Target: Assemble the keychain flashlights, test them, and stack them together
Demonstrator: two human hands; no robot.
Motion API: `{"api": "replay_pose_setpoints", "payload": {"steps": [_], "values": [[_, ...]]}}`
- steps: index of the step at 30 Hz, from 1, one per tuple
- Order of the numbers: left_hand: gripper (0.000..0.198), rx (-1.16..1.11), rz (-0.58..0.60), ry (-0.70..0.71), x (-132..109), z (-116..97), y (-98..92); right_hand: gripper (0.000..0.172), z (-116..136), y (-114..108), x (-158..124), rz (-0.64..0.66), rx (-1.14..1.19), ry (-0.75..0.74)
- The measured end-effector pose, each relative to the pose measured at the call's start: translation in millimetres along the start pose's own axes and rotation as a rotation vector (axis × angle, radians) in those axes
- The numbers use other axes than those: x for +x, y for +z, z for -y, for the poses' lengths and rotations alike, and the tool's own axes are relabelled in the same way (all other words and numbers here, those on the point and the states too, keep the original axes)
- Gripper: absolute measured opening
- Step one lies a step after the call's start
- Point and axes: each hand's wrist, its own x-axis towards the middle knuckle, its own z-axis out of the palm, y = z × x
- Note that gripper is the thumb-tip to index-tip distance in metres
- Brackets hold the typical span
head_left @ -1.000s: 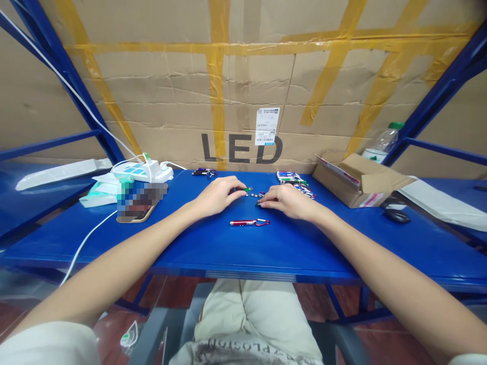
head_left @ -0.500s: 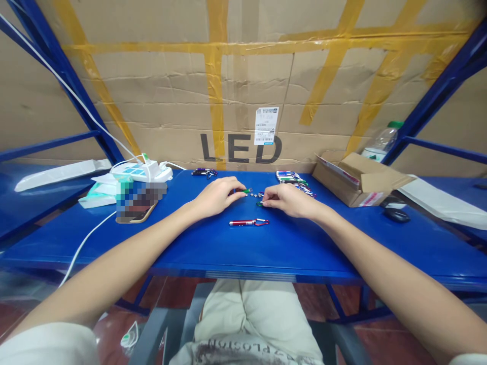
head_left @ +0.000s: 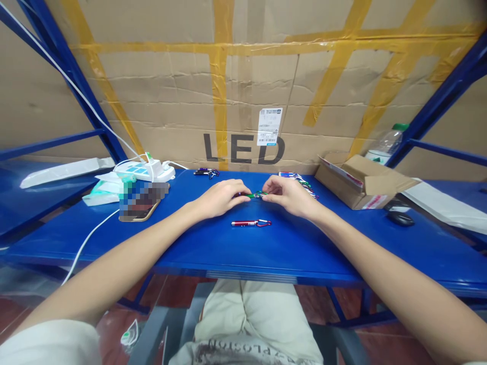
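- White cable (head_left: 91, 230): draped over the left side of the blue surface (head_left: 213, 251); an outward swing of the left forearm might have snagged it.
- Phone (head_left: 150, 204): lay near that cable, liable to be nudged by any tug.
- Dark tubes (head_left: 206, 173), clustered: at the back, well apart from the hands; slight risk.
- Left hand (head_left: 218, 197): thumb and fingers pinched on a green tube; a slack hold could have let it twist.
- Green tube (head_left: 249, 195): between the hands, largely covered by fingers.
- Red tube (head_left: 245, 223), clip-ended: lay nearer the body; a dropped wrist could have set it rolling.
- Green clip (head_left: 265, 192): close against the tube's end, joined or not could not be told; crooked alignment might have made it bind.
- Right hand (head_left: 288, 195): fingertips gripped the clip; too hard a push might have slipped it sideways.
- Row of tubes (head_left: 289, 175): partly hidden behind the right hand; straying knuckles could have scattered it.
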Motion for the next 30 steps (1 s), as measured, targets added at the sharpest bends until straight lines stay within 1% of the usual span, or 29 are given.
{"api": "replay_pose_setpoints", "payload": {"steps": [2, 4, 7, 12, 13, 18, 20, 23, 27, 30], "values": [[0.025, -0.012, 0.007, 0.01, 0, -1, -0.6, 0.032, 0, 0, 1, -0.009, 0.01, -0.001], [0.026, -0.016, 0.007, 0.015, 0, -2, -0.8, 0.037, 0, 0, 2, -0.017, -0.041, -0.011], [0.027, -0.019, 0.005, 0.027, 0, -2, -0.5, 0.03, 0, 1, 2, -0.022, -0.117, -0.042], [0.027, -0.028, 0.014, 0.026, 0, -2, -0.3, 0.022, 2, 5, -1, 0.129, -0.069, -0.01], [0.027, -0.028, 0.015, 0.023, 0, -2, -0.4, 0.02, 2, 6, -2, 0.141, -0.075, -0.011], [0.027, -0.075, -0.001, -0.014, 1, -2, -0.6, 0.014, 2, 9, -5, 0.1, -0.135, -0.067], [0.026, -0.144, -0.018, -0.053, 1, -1, 0.8, 0.01, 1, 10, -5, 0.092, -0.088, -0.057], [0.028, -0.288, -0.041, -0.154, 2, 1, 5.2, 0.008, -2, 13, -3, 0.087, 0.083, -0.013], [0.034, -0.47, -0.046, -0.252, 4, 4, 11.6, 0.021, -4, 18, -1, 0.101, 0.262, 0.028], [0.04, -0.583, -0.042, -0.279, 6, 5, 13.4, 0.024, -4, 21, -1, 0.125, 0.305, 0.043]]}}
